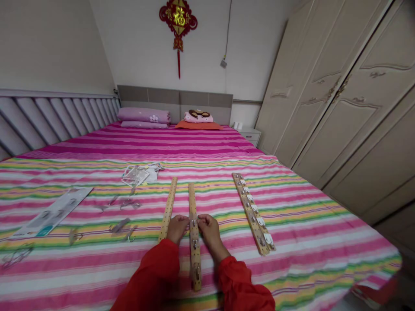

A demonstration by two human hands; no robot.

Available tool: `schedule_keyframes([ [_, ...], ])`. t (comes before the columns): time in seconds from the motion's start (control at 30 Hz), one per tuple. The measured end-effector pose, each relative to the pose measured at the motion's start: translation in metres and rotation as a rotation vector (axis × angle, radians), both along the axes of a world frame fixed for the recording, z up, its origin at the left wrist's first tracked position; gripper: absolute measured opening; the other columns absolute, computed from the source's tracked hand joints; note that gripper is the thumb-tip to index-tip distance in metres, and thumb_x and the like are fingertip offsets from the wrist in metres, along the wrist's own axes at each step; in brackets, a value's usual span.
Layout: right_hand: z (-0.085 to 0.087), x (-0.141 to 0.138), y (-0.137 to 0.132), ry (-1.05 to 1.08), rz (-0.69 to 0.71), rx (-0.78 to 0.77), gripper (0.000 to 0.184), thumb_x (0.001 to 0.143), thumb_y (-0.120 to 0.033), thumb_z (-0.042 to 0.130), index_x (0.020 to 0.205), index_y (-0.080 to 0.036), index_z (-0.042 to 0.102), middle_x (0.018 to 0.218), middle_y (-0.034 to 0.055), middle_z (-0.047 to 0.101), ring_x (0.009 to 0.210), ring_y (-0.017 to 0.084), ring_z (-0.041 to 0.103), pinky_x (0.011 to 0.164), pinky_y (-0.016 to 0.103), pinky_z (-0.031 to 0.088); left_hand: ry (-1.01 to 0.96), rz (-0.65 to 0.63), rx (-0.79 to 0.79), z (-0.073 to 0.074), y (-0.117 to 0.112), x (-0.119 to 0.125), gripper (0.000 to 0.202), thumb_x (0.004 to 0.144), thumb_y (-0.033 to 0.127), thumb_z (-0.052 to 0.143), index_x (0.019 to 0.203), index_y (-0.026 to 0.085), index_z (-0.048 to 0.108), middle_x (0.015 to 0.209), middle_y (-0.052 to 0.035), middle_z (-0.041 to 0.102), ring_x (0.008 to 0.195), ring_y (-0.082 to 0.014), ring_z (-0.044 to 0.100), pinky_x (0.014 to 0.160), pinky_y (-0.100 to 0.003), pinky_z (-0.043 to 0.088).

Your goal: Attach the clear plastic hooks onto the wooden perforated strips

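A narrow wooden strip (192, 198) with rows of small holes lies lengthwise in front of me on the striped bedspread. Along its near part sit metal hooks (195, 244) in a line. My left hand (177, 229) and my right hand (209, 231) pinch the two sides of the uppermost adhesive hook (194, 222), which lies on the strip; its clear backing shows faintly between the fingertips. Just left of it is a second, bare holed strip (169, 203), its near end partly behind my left hand. Loose clear-backed hooks (120, 225) are scattered to the left.
At right lie joined strips (248, 211) bearing metal hooks and white round pieces. Packaging sheets (139, 174) and a long package with hooks (56, 211) rest at left. Beyond are folded bedding (144, 114), a headboard (204, 101) and a wardrobe (324, 99).
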State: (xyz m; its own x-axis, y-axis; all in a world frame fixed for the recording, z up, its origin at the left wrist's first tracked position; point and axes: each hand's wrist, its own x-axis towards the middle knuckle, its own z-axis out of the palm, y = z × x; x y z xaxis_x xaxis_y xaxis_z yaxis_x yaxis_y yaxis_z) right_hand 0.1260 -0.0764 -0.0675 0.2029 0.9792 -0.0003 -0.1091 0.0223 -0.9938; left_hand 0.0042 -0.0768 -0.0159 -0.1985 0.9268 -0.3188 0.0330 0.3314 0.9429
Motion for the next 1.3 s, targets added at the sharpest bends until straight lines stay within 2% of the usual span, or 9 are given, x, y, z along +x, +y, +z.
schedule_keyframes([
  [0.27,-0.005,0.000,0.001,0.001,0.019,-0.013,0.026,0.059,-0.035,0.067,0.078,-0.017,0.065,0.049,-0.0058,0.054,0.046,0.012,0.049,0.044,0.022,0.038,0.012,0.019,0.003,-0.006,0.005,0.003,0.021,0.061,0.030,0.062,0.051,0.019,0.047,0.037,0.0060,0.045,0.036,-0.0080,0.041,0.039,-0.020,0.028],
  [0.53,-0.003,0.000,0.001,-0.001,0.011,-0.018,0.026,0.057,-0.035,0.068,0.075,-0.017,0.064,0.047,-0.0069,0.052,0.044,0.011,0.046,0.043,0.021,0.036,0.032,0.026,0.020,-0.009,0.007,0.004,0.020,0.060,0.021,0.061,0.046,0.020,0.047,0.038,0.0049,0.045,0.043,-0.0110,0.048,0.045,-0.022,0.034],
  [0.63,0.003,0.000,-0.002,0.017,0.022,-0.019,0.028,0.057,-0.037,0.070,0.074,-0.016,0.064,0.046,-0.0068,0.052,0.042,0.010,0.045,0.042,0.021,0.035,0.023,0.030,0.026,-0.006,0.006,0.005,0.020,0.060,0.021,0.062,0.047,0.019,0.047,0.039,0.0044,0.046,0.042,-0.0106,0.048,0.044,-0.022,0.034],
  [0.77,0.012,0.003,-0.009,0.049,0.054,-0.003,0.030,0.061,-0.043,0.068,0.070,-0.015,0.064,0.047,-0.0055,0.052,0.040,0.009,0.043,0.040,0.022,0.033,-0.013,-0.002,0.063,0.006,-0.006,-0.002,0.024,0.062,0.035,0.063,0.052,0.017,0.051,0.045,0.0017,0.052,0.045,-0.0112,0.049,0.044,-0.023,0.036],
  [0.9,0.016,0.006,-0.015,0.079,0.055,0.018,0.031,0.063,-0.047,0.066,0.068,-0.016,0.064,0.049,-0.0045,0.053,0.040,0.010,0.042,0.040,0.023,0.031,0.013,0.019,0.211,0.018,-0.036,-0.034,0.029,0.055,0.043,0.068,0.065,0.017,0.059,0.055,0.0010,0.056,0.058,-0.0137,0.055,0.054,-0.024,0.043],
  [0.97,0.017,0.007,-0.016,0.085,0.058,0.033,0.032,0.063,-0.047,0.067,0.067,-0.016,0.065,0.050,-0.0041,0.054,0.040,0.010,0.042,0.040,0.023,0.031,0.139,0.137,0.413,0.017,-0.053,-0.063,0.030,0.058,0.043,0.064,0.073,0.017,0.063,0.066,-0.0019,0.061,0.066,-0.0161,0.057,0.062,-0.027,0.046],
  [1.03,0.017,0.006,-0.017,0.088,0.059,0.043,0.032,0.063,-0.048,0.068,0.067,-0.016,0.065,0.049,-0.0038,0.054,0.040,0.010,0.042,0.040,0.023,0.031,0.302,0.293,0.487,0.011,-0.067,-0.096,0.031,0.060,0.043,0.060,0.077,0.017,0.064,0.071,-0.0037,0.062,0.066,-0.0175,0.056,0.063,-0.030,0.047],
  [1.13,0.017,0.006,-0.017,0.100,0.050,0.046,0.035,0.062,-0.051,0.068,0.067,-0.016,0.065,0.049,-0.0034,0.055,0.040,0.010,0.042,0.039,0.023,0.030,0.540,0.463,0.503,-0.004,-0.078,-0.142,0.033,0.059,0.040,0.058,0.081,0.017,0.065,0.081,-0.0070,0.062,0.071,-0.0202,0.056,0.066,-0.033,0.047],
  [1.3,0.020,0.006,-0.022,0.130,0.026,0.067,0.037,0.061,-0.052,0.070,0.067,-0.016,0.064,0.049,-0.0031,0.055,0.041,0.010,0.043,0.040,0.022,0.031,0.641,0.427,0.436,-0.020,-0.075,-0.179,0.035,0.056,0.040,0.058,0.080,0.016,0.066,0.079,-0.0079,0.062,0.072,-0.0227,0.058,0.070,-0.037,0.049],
])
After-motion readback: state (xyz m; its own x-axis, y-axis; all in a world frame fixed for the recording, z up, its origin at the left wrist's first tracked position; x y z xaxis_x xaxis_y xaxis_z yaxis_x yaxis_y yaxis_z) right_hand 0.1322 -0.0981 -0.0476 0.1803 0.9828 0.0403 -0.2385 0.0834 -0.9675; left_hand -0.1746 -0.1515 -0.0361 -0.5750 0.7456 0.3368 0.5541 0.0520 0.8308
